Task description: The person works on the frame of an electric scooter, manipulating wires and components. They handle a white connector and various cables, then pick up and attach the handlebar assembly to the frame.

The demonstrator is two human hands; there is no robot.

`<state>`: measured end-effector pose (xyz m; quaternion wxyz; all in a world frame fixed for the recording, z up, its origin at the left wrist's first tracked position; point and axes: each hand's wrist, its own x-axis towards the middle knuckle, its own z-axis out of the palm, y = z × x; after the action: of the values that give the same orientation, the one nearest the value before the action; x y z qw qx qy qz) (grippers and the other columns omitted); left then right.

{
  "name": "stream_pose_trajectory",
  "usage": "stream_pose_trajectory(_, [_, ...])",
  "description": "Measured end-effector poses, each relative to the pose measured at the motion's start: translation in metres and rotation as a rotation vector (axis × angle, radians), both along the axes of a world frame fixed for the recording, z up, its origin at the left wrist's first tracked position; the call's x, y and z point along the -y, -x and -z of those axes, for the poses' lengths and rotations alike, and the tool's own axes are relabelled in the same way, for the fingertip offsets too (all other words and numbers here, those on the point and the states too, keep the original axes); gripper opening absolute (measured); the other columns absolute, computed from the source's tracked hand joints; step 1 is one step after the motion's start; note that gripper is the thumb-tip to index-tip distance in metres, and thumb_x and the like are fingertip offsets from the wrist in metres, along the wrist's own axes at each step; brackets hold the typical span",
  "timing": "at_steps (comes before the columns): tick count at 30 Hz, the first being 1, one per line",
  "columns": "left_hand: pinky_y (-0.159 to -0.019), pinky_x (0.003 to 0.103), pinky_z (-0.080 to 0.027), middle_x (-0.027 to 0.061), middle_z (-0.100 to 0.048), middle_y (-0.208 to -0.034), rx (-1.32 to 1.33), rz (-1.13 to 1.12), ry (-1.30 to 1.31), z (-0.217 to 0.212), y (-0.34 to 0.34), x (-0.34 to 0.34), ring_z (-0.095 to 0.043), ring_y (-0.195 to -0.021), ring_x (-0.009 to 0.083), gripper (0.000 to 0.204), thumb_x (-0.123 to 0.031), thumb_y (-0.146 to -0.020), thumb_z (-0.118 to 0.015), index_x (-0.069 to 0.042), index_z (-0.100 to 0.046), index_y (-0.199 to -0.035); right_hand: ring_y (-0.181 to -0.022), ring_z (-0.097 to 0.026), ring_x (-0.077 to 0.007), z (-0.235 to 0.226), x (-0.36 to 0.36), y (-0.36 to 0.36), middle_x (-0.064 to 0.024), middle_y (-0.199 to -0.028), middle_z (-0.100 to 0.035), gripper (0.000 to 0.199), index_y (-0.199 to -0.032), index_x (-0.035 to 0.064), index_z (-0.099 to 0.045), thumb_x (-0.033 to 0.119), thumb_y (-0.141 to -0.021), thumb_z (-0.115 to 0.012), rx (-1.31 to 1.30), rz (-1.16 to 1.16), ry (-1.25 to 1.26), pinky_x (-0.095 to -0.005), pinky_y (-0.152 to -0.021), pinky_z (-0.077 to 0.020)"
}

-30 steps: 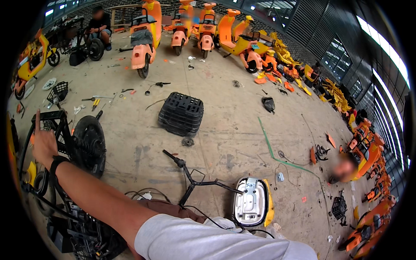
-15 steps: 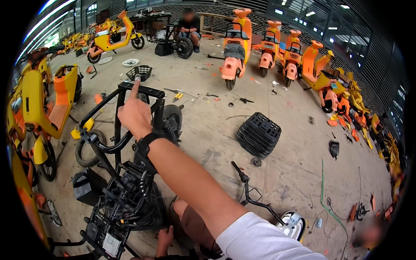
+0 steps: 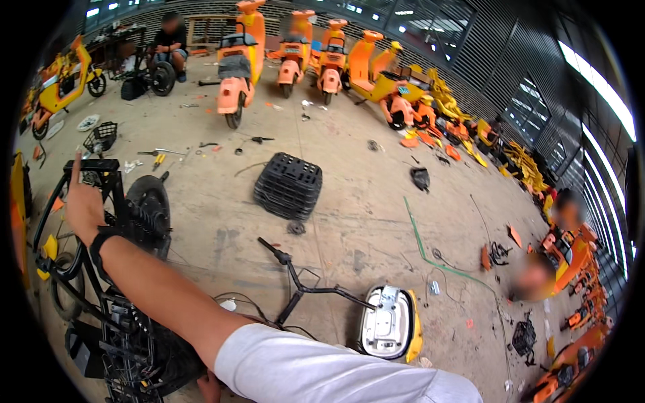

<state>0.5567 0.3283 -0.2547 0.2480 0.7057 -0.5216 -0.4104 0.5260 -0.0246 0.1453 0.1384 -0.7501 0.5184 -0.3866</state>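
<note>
Broad pale floor (image 3: pixel 349 191) across most of the view, strewn with loose parts, and a dark ribbed wall (image 3: pixel 484 60) behind. Upright at the far side in a loose row, orange-and-yellow scooters (image 3: pixel 239 94), with more down the right edge. Seated at the far left, a person (image 3: pixel 168 43) in a dark top. Lower left, right by the hands, a stripped black scooter frame (image 3: pixel 121 316), crowded with dark parts along its middle, with a black wheel (image 3: pixel 158 201) on its right side. Well apart in mid-floor, a black slatted crate (image 3: pixel 289 185). Nearer, flat on the floor, a bare black handlebar (image 3: pixel 322 290), overlapping in view a white shell (image 3: pixel 386 322) with a yellow edge; impossible to tell about contact. Beyond the frame, a small black basket (image 3: pixel 101 136). Over the frame's top, reaching from a pale grey sleeve (image 3: pixel 302 366), the right hand (image 3: pixel 84 205), with index finger extended and the others curled, grasping nothing; contact with the bar unclear. At the lower edge, beneath the sleeve, only a sliver of the left hand (image 3: pixel 209 387); impossible to tell its grip. Around the right wrist, a black band (image 3: pixel 101 245). Past the frame, yellow-handled pliers (image 3: pixel 158 161) on the floor.
</note>
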Motion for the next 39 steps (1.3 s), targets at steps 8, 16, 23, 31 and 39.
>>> stream_pose_trajectory(8, [-0.062, 0.042, -0.048, 0.0215, -0.067, -0.077, 0.044, 0.110, 0.047, 0.010, -0.008, 0.001, -0.063, -0.065, 0.0254, 0.039, -0.030, -0.093, -0.056, 0.009, -0.065, -0.094, -0.052, -0.056, -0.0247, -0.003, -0.013, -0.001, -0.0156, -0.066, -0.063, 0.102, -0.146, -0.0057, 0.015, -0.003, -0.077, -0.061, 0.084, 0.021, 0.056, -0.0327, -0.054, -0.0471])
stream_pose_trajectory(16, [-0.060, 0.040, -0.049, 0.0201, -0.067, -0.079, 0.219, 0.253, 0.372, 0.034, -0.020, -0.009, -0.062, -0.063, 0.0263, 0.040, -0.031, -0.096, -0.053, 0.008, -0.064, -0.100, -0.053, -0.057, -0.0263, 0.001, -0.017, 0.005, -0.0147, -0.065, -0.062, 0.105, -0.146, -0.0051, 0.016, -0.004, -0.076, -0.062, 0.149, 0.028, 0.041, -0.0356, -0.061, -0.0485])
stream_pose_trajectory(23, [-0.064, 0.040, -0.050, 0.0188, -0.069, -0.082, -0.029, 0.167, -0.016, 0.019, -0.016, 0.000, -0.063, -0.065, 0.0273, 0.041, -0.033, -0.097, -0.051, 0.006, -0.065, -0.103, -0.054, -0.057, -0.0273, -0.049, -0.093, 0.058, -0.0140, -0.063, -0.062, 0.107, -0.146, -0.0046, 0.017, -0.005, -0.074, -0.062, 0.274, 0.043, 0.229, -0.0376, -0.066, -0.0492])
stream_pose_trajectory(31, [-0.058, 0.043, -0.046, 0.0230, -0.062, -0.064, -0.087, 0.100, 0.048, -0.008, 0.002, 0.008, -0.063, -0.062, 0.0254, 0.042, -0.031, -0.089, -0.061, 0.009, -0.064, -0.079, -0.054, -0.062, -0.0264, 0.010, 0.009, -0.011, -0.0135, -0.065, -0.065, 0.098, -0.144, -0.0119, 0.009, 0.011, -0.079, -0.061, 0.129, 0.173, 0.133, -0.0408, -0.055, -0.0470])
stream_pose_trajectory(39, [-0.059, 0.049, -0.047, 0.0265, -0.059, -0.063, 0.137, 0.028, -0.181, -0.060, 0.009, 0.006, -0.063, -0.064, 0.0417, 0.056, -0.046, -0.087, -0.060, 0.008, -0.064, -0.069, -0.055, -0.062, -0.0257, -0.031, -0.023, 0.023, -0.0125, -0.067, -0.066, 0.104, -0.144, -0.0113, 0.010, 0.023, -0.080, -0.064, -0.096, 0.007, -0.093, -0.0359, -0.052, -0.0482])
